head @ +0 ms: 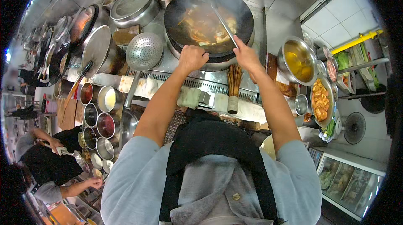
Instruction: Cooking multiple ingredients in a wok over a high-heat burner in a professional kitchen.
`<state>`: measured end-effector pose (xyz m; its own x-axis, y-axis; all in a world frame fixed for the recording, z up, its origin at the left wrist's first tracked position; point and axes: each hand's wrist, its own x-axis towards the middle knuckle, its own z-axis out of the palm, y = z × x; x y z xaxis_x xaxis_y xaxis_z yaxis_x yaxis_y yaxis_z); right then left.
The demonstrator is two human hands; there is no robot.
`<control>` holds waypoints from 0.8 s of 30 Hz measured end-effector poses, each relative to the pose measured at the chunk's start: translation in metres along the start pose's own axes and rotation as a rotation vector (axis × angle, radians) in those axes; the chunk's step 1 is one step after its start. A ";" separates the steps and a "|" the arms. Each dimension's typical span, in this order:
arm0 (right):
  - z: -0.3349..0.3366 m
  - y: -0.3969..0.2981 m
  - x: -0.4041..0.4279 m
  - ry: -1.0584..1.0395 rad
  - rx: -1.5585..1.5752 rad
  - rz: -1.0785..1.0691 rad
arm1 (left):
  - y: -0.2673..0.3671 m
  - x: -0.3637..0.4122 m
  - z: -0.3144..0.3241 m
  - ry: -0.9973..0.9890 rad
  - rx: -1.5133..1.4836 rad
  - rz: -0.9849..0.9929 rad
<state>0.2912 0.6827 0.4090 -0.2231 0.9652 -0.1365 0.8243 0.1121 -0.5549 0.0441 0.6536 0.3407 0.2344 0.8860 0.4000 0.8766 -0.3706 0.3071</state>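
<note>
A dark wok [176, 20] sits on the burner before me, with steam over its pale and orange food pieces [204, 25] in liquid. My left hand [192, 58] is closed at the wok's near rim; what it grips there, a cloth or the rim itself, is hidden. In my right hand [247, 54] is the handle of a metal ladle [224, 23], which reaches into the wok, its bowl blurred by steam. Below the wok a bamboo wok brush [233, 89] stands between my forearms. Left of it lies a perforated metal skimmer [144, 51].
Lidded pots [133, 7] stand at the left. Metal seasoning containers [106, 125] line the lower left, near a co-worker's hand [94, 182]. At the right are a metal bowl of yellow liquid [297, 61] and a bowl of orange-coated pieces [320, 100].
</note>
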 end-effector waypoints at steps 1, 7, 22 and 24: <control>0.008 0.003 0.002 0.006 -0.100 -0.010 | 0.001 0.001 -0.001 -0.020 0.002 0.003; 0.015 0.015 -0.070 -0.107 0.103 -0.104 | -0.003 -0.004 0.004 0.036 -0.022 -0.012; -0.005 0.054 -0.082 -0.059 0.513 0.233 | -0.001 -0.003 0.002 -0.011 -0.023 -0.009; -0.006 0.053 -0.092 0.028 0.242 0.079 | -0.001 -0.003 0.002 -0.026 -0.010 -0.013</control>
<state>0.3582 0.6015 0.3968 -0.1451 0.9753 -0.1664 0.6891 -0.0210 -0.7244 0.0438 0.6514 0.3374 0.2340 0.8975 0.3739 0.8753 -0.3618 0.3207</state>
